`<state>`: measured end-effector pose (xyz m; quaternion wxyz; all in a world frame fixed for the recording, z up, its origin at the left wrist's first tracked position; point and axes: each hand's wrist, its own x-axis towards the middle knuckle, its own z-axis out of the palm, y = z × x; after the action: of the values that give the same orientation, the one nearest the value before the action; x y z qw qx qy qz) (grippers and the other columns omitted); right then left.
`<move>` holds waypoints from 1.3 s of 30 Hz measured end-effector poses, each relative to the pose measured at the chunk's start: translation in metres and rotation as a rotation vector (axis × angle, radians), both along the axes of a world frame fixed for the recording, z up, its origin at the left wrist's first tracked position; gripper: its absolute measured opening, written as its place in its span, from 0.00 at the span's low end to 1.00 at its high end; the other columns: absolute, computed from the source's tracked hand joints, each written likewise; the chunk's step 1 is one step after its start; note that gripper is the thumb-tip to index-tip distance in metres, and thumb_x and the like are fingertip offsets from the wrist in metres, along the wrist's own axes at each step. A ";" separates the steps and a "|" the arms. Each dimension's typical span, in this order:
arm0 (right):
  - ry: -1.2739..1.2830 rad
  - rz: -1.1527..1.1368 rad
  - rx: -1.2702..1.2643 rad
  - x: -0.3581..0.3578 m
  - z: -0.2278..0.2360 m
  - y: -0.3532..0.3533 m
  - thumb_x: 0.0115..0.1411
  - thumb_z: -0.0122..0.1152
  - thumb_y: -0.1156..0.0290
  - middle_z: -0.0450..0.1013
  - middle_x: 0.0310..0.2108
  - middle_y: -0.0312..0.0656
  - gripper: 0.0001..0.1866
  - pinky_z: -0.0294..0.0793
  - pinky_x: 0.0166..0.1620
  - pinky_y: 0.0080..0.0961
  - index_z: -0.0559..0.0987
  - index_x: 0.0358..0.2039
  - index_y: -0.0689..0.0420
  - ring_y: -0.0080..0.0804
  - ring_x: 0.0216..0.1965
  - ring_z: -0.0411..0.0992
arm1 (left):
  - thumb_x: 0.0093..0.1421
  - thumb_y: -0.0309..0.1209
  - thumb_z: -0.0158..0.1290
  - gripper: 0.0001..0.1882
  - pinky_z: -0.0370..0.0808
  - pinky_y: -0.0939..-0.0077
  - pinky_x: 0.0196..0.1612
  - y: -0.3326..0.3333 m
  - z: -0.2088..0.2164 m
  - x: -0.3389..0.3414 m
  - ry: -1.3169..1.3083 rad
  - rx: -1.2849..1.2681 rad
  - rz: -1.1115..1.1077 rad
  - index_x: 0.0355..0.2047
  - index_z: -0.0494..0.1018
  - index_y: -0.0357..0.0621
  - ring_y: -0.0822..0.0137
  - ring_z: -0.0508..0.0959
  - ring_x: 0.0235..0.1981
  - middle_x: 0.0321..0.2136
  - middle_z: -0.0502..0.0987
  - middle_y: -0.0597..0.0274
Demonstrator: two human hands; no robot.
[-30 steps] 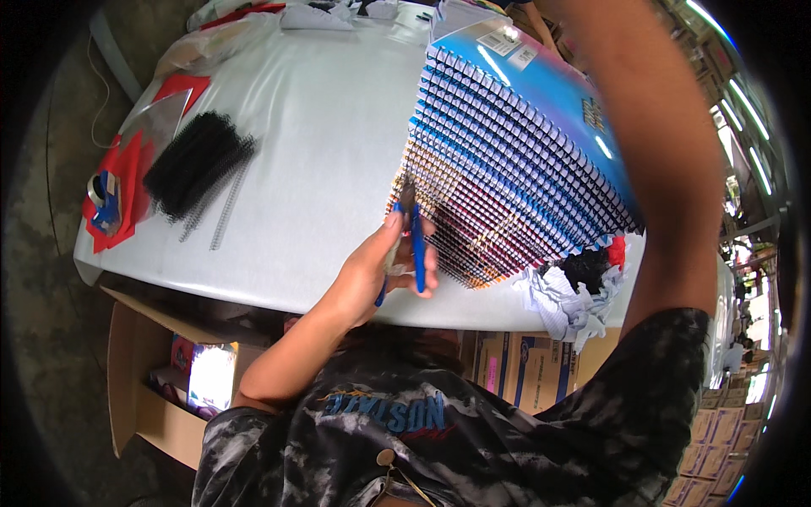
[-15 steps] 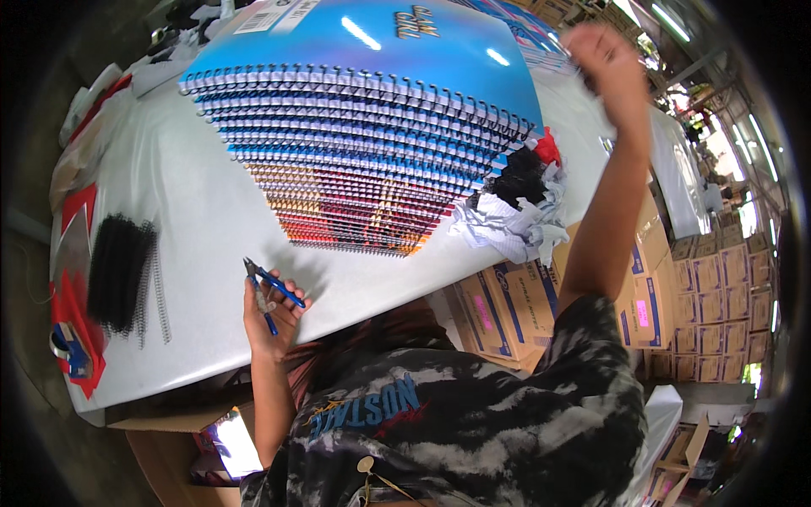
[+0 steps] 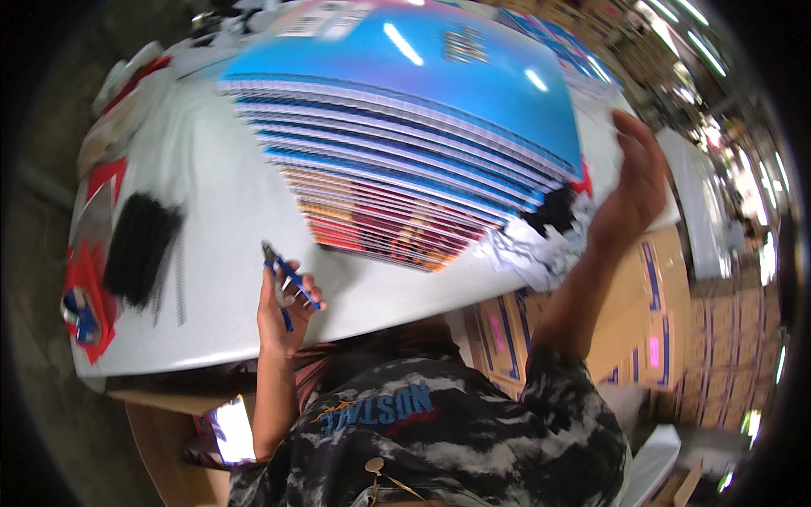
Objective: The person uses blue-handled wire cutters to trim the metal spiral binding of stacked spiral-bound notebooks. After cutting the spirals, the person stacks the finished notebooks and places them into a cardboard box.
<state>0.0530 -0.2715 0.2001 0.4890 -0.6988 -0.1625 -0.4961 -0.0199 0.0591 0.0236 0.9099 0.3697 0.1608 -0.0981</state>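
Note:
A fanned stack of spiral-bound notebooks with blue covers lies spread across the white table. My left hand is closed around blue-handled pliers near the table's front edge, a little left of the stack's lower end. My right hand is raised at the stack's right edge, its fingers against the side of the top blue cover. Whether it grips the cover or only touches it is unclear.
A bundle of black spiral coils lies at the table's left, beside a red-and-clear bag. Crumpled white paper and black scraps sit under the stack's right end. Cardboard boxes stand on the floor at right.
My right hand has come down from high above to the right edge of the notebook stack. My left hand with the pliers has stayed near the table's front edge. The view has swung.

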 end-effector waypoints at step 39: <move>0.159 -0.165 -0.582 -0.010 0.040 0.145 0.49 0.65 0.72 0.79 0.33 0.37 0.12 0.73 0.38 0.18 0.82 0.37 0.51 0.21 0.33 0.76 | 0.64 0.56 0.28 0.33 0.70 0.77 0.22 -0.010 0.164 0.035 -0.571 0.494 -0.209 0.44 0.65 0.35 0.65 0.71 0.17 0.19 0.70 0.57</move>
<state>0.0435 -0.1267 0.2403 0.2376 -0.8569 -0.2017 -0.4107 0.0149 0.0491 0.1881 0.7867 0.6044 -0.1186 -0.0416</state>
